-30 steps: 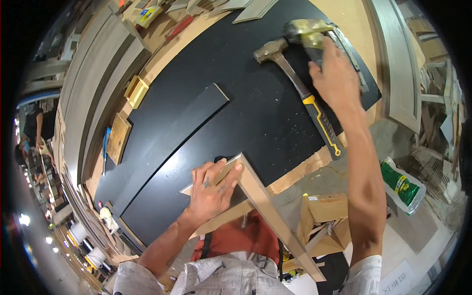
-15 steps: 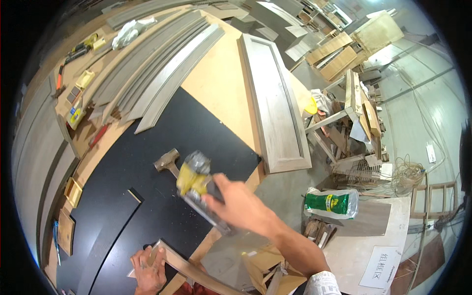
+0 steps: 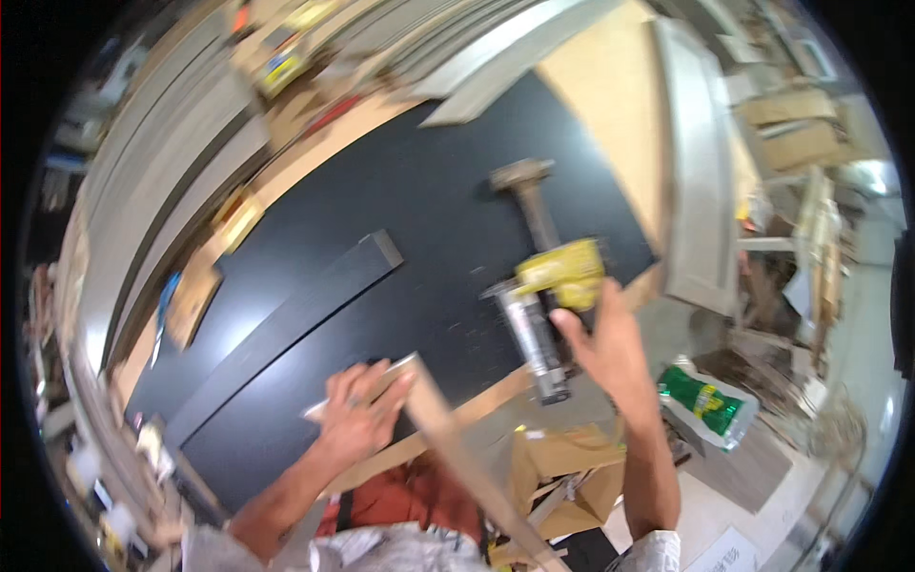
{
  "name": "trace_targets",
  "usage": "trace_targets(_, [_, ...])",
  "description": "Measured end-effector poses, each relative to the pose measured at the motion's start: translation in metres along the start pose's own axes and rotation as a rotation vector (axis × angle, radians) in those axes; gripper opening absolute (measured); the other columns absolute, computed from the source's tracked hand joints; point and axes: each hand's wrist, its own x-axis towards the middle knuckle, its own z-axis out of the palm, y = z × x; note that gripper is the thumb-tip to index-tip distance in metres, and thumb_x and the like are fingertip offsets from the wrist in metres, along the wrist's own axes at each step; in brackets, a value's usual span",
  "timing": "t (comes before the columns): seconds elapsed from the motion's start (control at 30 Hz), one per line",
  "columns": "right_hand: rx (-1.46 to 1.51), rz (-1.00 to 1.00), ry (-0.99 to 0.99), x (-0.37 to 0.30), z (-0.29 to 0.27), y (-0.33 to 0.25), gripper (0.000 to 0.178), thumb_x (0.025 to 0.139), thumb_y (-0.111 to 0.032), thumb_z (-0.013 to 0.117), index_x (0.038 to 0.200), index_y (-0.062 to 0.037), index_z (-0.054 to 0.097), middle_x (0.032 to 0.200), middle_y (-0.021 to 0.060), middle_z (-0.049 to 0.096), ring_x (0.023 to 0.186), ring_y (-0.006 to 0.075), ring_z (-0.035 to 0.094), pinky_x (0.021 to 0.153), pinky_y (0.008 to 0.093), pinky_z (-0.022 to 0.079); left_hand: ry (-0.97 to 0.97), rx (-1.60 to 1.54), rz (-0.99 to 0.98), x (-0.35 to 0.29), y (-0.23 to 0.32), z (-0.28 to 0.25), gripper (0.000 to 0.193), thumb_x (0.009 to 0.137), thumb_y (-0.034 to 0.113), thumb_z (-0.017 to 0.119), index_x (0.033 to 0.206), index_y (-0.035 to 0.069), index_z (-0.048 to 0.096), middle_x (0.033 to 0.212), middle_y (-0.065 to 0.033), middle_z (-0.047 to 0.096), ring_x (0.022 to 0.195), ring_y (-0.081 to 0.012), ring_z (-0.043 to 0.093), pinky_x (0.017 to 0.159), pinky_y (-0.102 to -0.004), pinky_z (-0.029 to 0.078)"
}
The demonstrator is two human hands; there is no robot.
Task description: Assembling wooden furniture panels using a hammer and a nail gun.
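Note:
My right hand [image 3: 610, 338] is closed round the handle of a yellow nail gun [image 3: 562, 272] with a silver magazine, over the front right of the black tabletop [image 3: 457, 210]. Just beyond the gun is a hammer [image 3: 522, 181] with a worn metal head; part of its handle is hidden behind the gun. At the table's near edge, my left hand [image 3: 362, 410] grips the corner where two narrow wood strips meet. The longer wood strip [image 3: 457, 458] slants down toward my body, while the shorter one lies mostly under my fingers.
A dark flat board [image 3: 286, 329] lies on the black top. Grey mouldings [image 3: 486, 95] are stacked at the back, and a panelled door [image 3: 701, 181] stands at the right. Below the edge are a cardboard box [image 3: 562, 458] of offcuts and a green bag [image 3: 705, 405].
My view has swung, so the table sits further right and higher. The nail gun has turned and now lies by the hammer's handle end. My left hand stays on the wood corner.

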Motion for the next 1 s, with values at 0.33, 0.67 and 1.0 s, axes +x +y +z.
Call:
trace_targets(0.33, [-0.085,0.096,-0.052,-0.028,0.057,-0.048,0.066,0.086,-0.048,0.075,0.106,0.0057,0.042,0.081,0.0308,0.063,0.073,0.049,0.064,0.064,0.0526,0.052,-0.004,-0.013,-0.036,-0.009,-0.007,-0.004,0.059,0.079,0.01,0.073,0.136,0.022,0.061,0.129,-0.013,0.053,0.109,-0.0318,0.05,0.091,-0.0439,0.041])
trace_targets(0.67, [-0.008,0.1,-0.197,-0.028,0.063,-0.059,0.06,0.085,-0.044,0.075,0.103,0.0027,0.042,0.089,0.0336,0.063,0.081,0.0498,0.065,0.071,0.0525,0.052,0.024,-0.017,-0.02,-0.006,-0.007,-0.004,0.06,0.077,0.008,0.073,0.135,0.02,0.061,0.129,-0.013,0.053,0.108,-0.0307,0.05,0.09,-0.0433,0.04])
trace_targets(1.0, [-0.034,0.106,-0.187,-0.028,0.064,-0.062,0.055,0.085,-0.039,0.075,0.1,0.0017,0.041,0.084,0.0324,0.063,0.076,0.0505,0.064,0.069,0.0541,0.051,0.012,-0.004,-0.015,-0.007,-0.006,-0.002,0.064,0.075,0.01,0.077,0.136,0.02,0.061,0.13,-0.0113,0.05,0.11,-0.0306,0.049,0.091,-0.0449,0.041])
